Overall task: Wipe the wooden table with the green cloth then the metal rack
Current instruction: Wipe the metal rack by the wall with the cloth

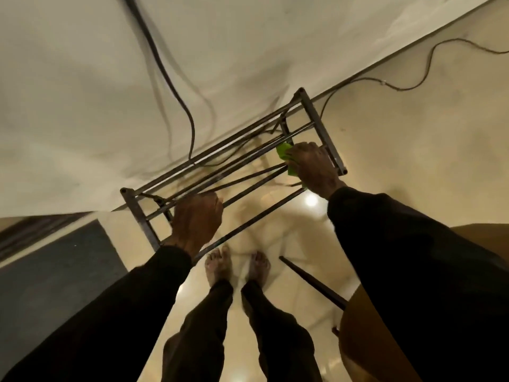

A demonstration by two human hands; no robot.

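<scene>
A metal rack (321,124) of thin, dark, straight rails joined by flat end bars is seen from above, set against a pale, smooth wall (82,78) on a glossy, cream tiled floor (399,139). The left hand (197,219) is curled over one of the rails near the rack's left end, so that the rail is gripped. The green cloth (283,150), soft and bunched, is held against a rail near the right end by the right hand (314,166), whose fingers are curled over it; only bright green edges are shown beside and below the fingers. Both arms are covered by dark sleeves.

The rounded brown edge of the wooden tabletop (366,334) is seen at the lower right, with a slim, dark, tapered leg (311,282) beneath it. Bare feet (220,267) are planted on the floor just before the rack. A thick dark cable (170,78) is hung down the wall.
</scene>
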